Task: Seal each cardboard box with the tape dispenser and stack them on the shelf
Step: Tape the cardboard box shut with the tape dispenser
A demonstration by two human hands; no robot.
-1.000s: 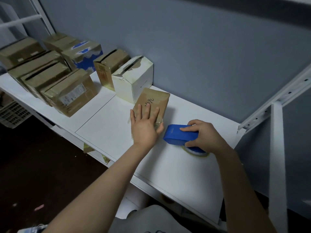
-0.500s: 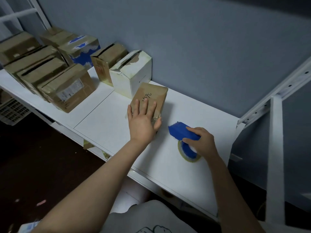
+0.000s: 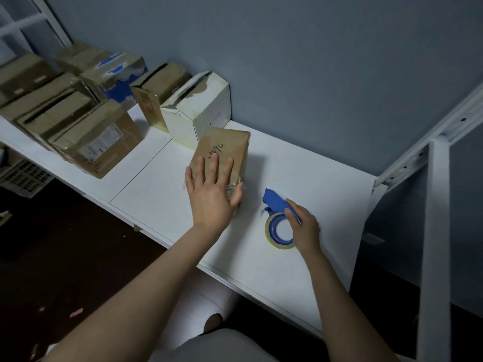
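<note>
The small brown cardboard box (image 3: 227,145) lies near the middle of the white shelf (image 3: 308,176), closer to its back edge than its front. It is a slim matte block with dark handwriting on top and crinkled clear tape at its near end. The left hand (image 3: 210,197) rests flat on it, fingers straight and spread, thumb along the right side. Just right of the box, apart from it, the right hand (image 3: 305,227) grips the blue plastic tape dispenser (image 3: 274,202), fingers curled over its handle. Its roll of tape (image 3: 271,235) is a glossy ring with a yellowish rim, lying on the board.

A white box (image 3: 209,111) with scuffed, torn flaps touches the small box's far corner. Brown taped cartons (image 3: 99,142) crowd the shelf's left end. The smooth board stretches bare from the dispenser to the right edge and front edge. There a white perforated metal post (image 3: 436,231) stands.
</note>
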